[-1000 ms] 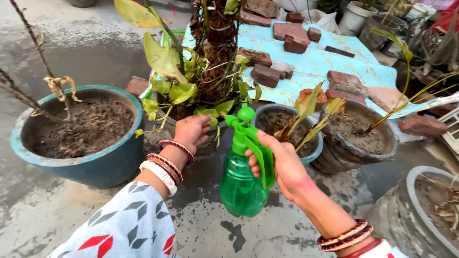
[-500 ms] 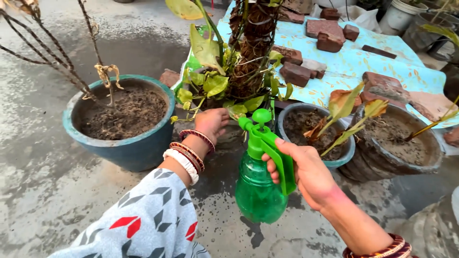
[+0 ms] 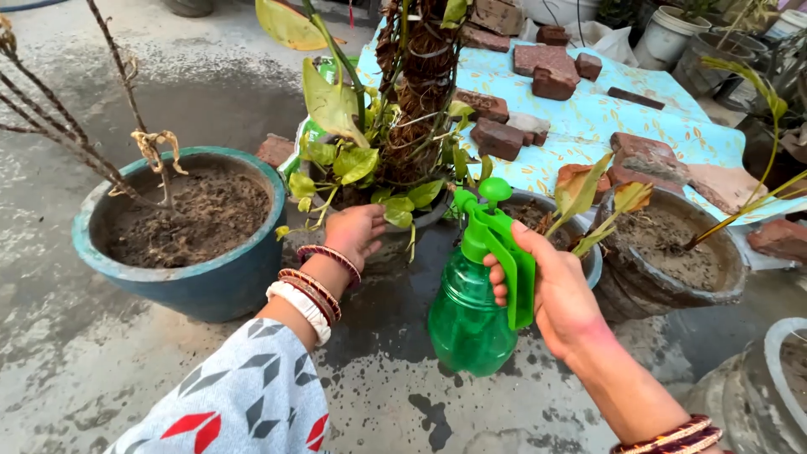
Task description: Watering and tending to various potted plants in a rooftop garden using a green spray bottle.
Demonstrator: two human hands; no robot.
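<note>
I have the green spray bottle in my right hand, held up in the air above the wet concrete floor, just in front of the climbing plant's pot. The bottle tilts a little, its nozzle aimed left toward the yellow-green leaves, which I judge is why I keep it so high and close: the mist would land on the foliage, not the ground. My right fingers wrap round the neck of the bottle beneath the pump head, curled shut over the long green trigger lever, with the thumb lying along its outer side; the translucent belly hangs free below the fingers, touching nothing.

My left hand, bangles on the wrist, reaches in to the left of the bottle and rests at the base of the plant, fingers curled loosely under the low leaves. I cannot tell whether they pinch a stem or only touch the pot's rim. It looks as if the hand lifts the leaves out of the way.

Further left of the bottle stands a blue pot of bare soil with dry twigs. Right of the bottle sit two more pots with small plants, the nearer one partly hidden behind my right hand. Beyond the bottle, a light-blue patterned sheet lies spread out, weighted by bricks.
</note>
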